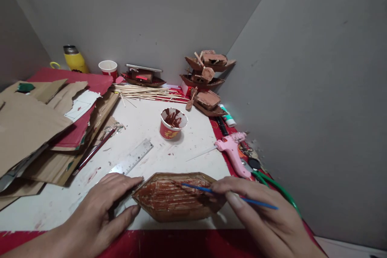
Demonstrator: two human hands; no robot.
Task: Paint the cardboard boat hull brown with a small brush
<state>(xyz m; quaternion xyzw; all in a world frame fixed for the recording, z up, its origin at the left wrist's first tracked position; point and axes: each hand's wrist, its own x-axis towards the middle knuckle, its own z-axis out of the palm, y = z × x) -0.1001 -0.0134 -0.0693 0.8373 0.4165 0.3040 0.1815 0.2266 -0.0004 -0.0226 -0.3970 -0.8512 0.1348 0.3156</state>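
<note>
A cardboard boat hull (173, 197), partly painted reddish brown, lies on the white table top (145, 129) near its front edge. My left hand (102, 205) grips the hull's left end between thumb and fingers. My right hand (256, 209) pinches a thin blue paintbrush (208, 190), and its tip rests on the hull's inner surface. A paper cup (172, 123) with brown paint inside stands behind the hull.
Cardboard sheets (33, 125) pile up at the left, beside a metal ruler (133, 157). A pink glue gun (231, 149) lies at the right. Wooden sticks (145, 92), finished model boats (205, 76), another cup (108, 67) and a yellow bottle (74, 59) stand at the back.
</note>
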